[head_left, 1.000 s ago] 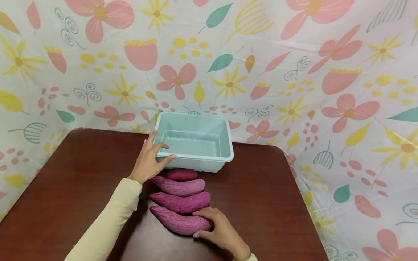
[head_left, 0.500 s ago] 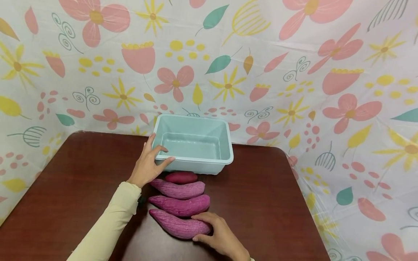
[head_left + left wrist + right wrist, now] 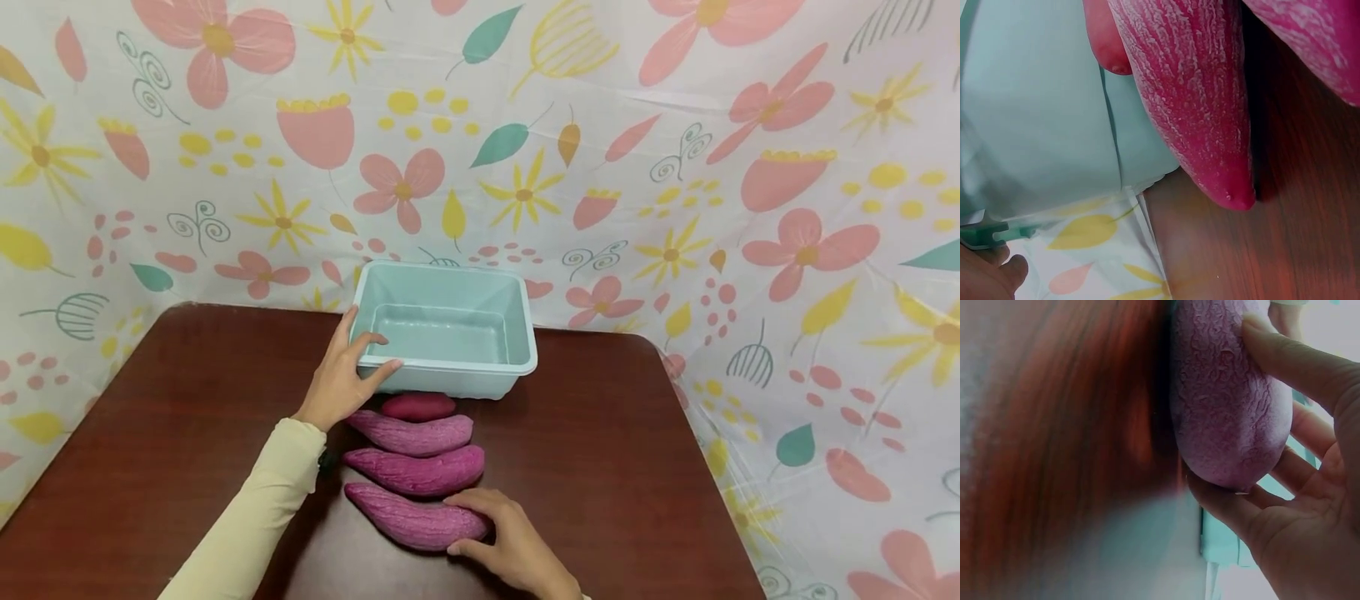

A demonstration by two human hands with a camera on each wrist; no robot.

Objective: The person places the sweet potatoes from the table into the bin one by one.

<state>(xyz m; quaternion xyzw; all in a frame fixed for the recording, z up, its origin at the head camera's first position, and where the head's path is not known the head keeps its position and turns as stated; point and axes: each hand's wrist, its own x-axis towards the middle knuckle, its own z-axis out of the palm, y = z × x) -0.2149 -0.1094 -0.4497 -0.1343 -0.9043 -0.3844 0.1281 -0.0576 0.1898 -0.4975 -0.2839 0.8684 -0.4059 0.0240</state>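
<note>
Clasping nearest purple veg w/ R hand, L hand spread, on basin rim

The left sleeve is pale yellow, long and creased.

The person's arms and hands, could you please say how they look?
The left sleeve is long, plain, pale yellow and creased; a dark item at its wrist is too unclear to name. Only a pale sliver of right sleeve shows. Left hand and right hand are bare.
</note>
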